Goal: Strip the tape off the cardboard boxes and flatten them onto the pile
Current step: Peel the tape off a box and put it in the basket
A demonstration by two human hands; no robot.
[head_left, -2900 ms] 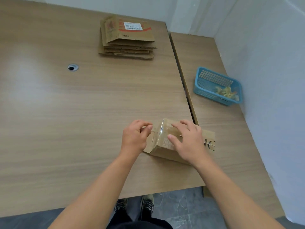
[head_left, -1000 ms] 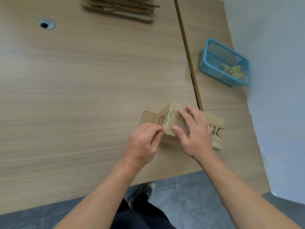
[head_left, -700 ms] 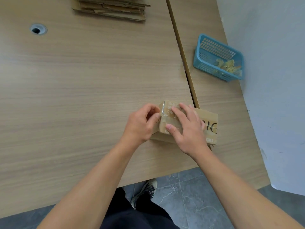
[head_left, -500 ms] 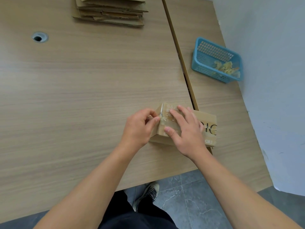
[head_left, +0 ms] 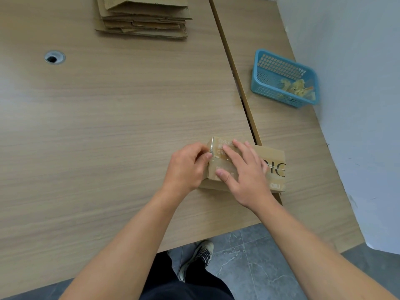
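Left hand (head_left: 185, 167) at tape (head_left: 217, 157), right hand (head_left: 245, 171) flat on box (head_left: 273, 156)

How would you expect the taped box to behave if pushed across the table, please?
It would probably slide, not tip: the box lies low on a smooth table. Likely light, being small cardboard; stiff while tape spans its seam.

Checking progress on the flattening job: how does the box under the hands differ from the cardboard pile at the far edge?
The box stands as a closed block; the pile is flattened sheets, stacked. Clear tape crosses the box, with the left hand pinching at it and the right hand pressing on top; no hand touches the pile. Both are brown cardboard on the table.
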